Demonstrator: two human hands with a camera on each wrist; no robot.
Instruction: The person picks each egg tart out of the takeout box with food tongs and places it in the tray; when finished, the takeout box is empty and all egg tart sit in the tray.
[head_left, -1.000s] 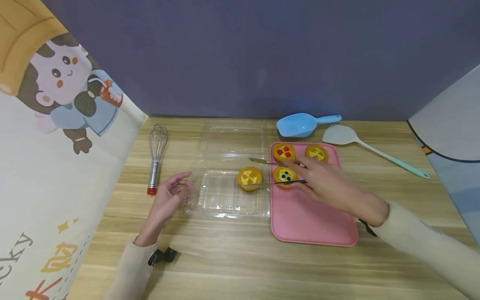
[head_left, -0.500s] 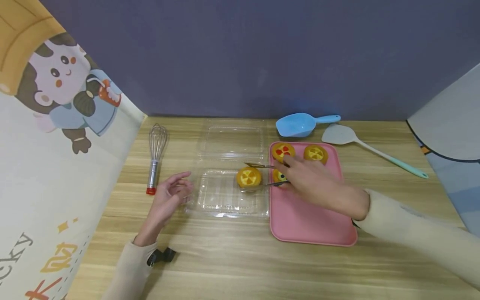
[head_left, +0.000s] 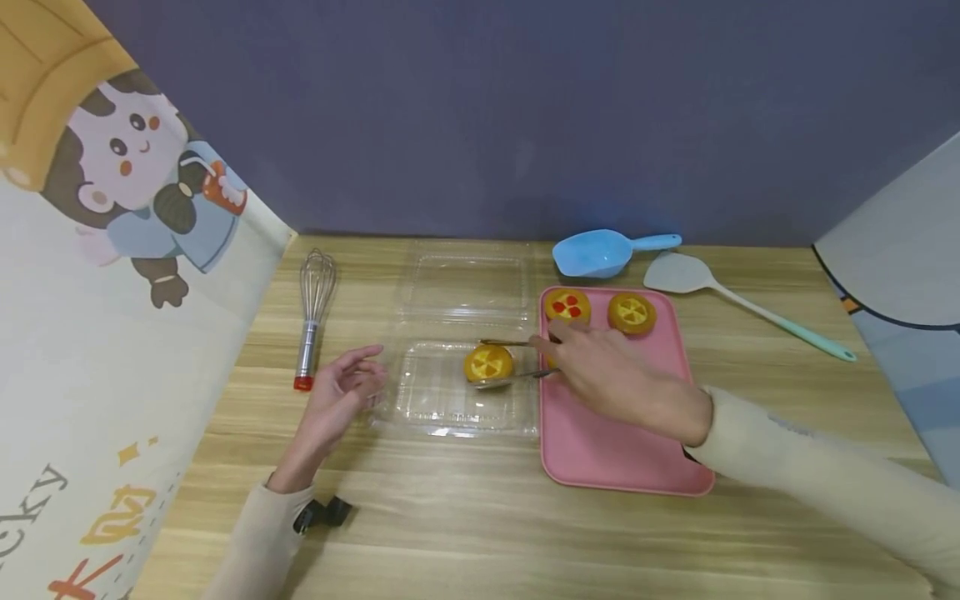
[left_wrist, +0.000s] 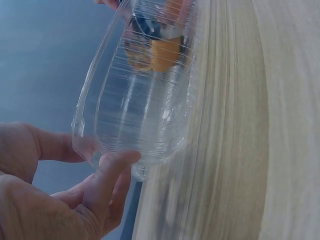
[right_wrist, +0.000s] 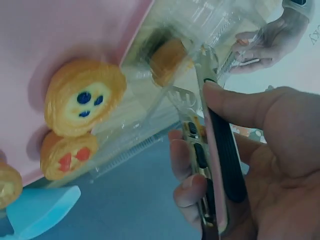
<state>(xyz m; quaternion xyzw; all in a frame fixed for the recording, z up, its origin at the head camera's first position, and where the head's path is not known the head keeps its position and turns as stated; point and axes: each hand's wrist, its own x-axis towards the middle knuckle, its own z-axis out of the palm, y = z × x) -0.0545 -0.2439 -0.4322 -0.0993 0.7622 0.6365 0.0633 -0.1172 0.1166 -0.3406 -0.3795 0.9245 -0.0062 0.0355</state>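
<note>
My right hand (head_left: 611, 371) grips a pair of food tongs (right_wrist: 225, 155), reaching left across the pink tray's edge. Between the tong tips is a yellow-topped tart (head_left: 487, 363), over the base of an opened clear plastic clamshell box (head_left: 427, 396). At the box's left side, my left hand (head_left: 330, 408) pinches the rim between thumb and fingers, seen close up in the left wrist view. A tart with blue dots (right_wrist: 82, 97) sits on the tray below my right hand, which mostly hides it in the head view.
The pink tray (head_left: 622, 450) also bears a red-topped tart (head_left: 567, 307) and another yellow-topped tart (head_left: 632, 313). Behind it lie a blue scoop (head_left: 592, 254) and a pale spatula (head_left: 682, 272). A whisk (head_left: 309, 321) lies left of the box, with walls around the table.
My right hand has moved left with the tongs. Their tips have come in around the yellow-topped tart, which has shifted slightly left. My left hand stays at the box.
</note>
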